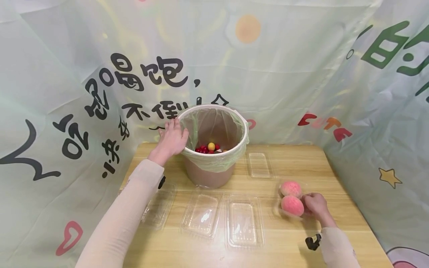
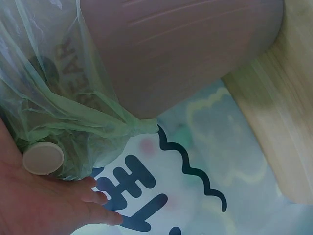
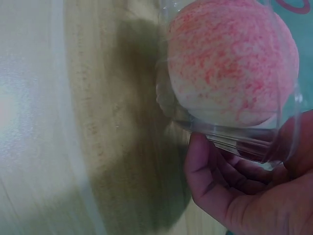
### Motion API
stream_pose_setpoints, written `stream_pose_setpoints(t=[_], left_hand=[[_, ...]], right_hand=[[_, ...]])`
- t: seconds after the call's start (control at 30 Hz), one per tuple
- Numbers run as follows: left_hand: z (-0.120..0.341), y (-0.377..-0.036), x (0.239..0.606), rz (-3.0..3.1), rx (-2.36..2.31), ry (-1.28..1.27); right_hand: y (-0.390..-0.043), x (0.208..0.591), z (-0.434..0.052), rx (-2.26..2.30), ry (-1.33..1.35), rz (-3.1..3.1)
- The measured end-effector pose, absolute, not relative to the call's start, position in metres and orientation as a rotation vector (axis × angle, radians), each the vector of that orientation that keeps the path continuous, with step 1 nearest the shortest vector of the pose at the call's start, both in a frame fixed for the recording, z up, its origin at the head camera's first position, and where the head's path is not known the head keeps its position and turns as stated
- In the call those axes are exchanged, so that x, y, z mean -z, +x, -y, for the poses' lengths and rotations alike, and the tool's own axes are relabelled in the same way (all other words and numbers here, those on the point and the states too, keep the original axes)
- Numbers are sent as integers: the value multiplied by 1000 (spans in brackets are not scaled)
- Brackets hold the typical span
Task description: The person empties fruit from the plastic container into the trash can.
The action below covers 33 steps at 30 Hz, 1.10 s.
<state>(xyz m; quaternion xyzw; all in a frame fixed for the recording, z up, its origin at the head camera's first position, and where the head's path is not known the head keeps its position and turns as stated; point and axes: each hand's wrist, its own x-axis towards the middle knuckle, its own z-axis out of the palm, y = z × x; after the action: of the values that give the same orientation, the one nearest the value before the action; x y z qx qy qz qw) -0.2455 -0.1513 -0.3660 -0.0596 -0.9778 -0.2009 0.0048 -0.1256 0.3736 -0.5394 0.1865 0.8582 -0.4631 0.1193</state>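
My left hand rests at the left rim of a brown bin, its fingers extended. A pale green bag lines the bin and folds over the rim. Inside lie several small red fruits and a yellow one. At the right, my right hand grips the edge of a clear plastic box holding two pink peaches. In the right wrist view, a peach shows through the plastic, and the thumb and fingers are curled at the box's side.
Clear plastic trays lie on the wooden table: a left tray partly behind my left arm, a middle tray, another tray beside it, and a smaller tray behind. Printed cloth hangs around the table.
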Motion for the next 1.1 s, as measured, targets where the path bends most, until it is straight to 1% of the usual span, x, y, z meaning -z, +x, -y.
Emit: stream_pose_setpoints(t=[0.33, 0.6, 0.8, 1.1], left_hand=[[152, -246, 367, 3066, 647, -187], [152, -247, 368, 3063, 645, -193], [151, -246, 367, 3067, 624, -194], [151, -245, 366, 3062, 627, -196]], right_hand=[[-134, 520, -373, 1309, 487, -2595], [-148, 493, -367, 1455, 435, -2541], [-160, 467, -356, 1432, 358, -2569], [-185, 417, -337, 1440, 216, -2626]])
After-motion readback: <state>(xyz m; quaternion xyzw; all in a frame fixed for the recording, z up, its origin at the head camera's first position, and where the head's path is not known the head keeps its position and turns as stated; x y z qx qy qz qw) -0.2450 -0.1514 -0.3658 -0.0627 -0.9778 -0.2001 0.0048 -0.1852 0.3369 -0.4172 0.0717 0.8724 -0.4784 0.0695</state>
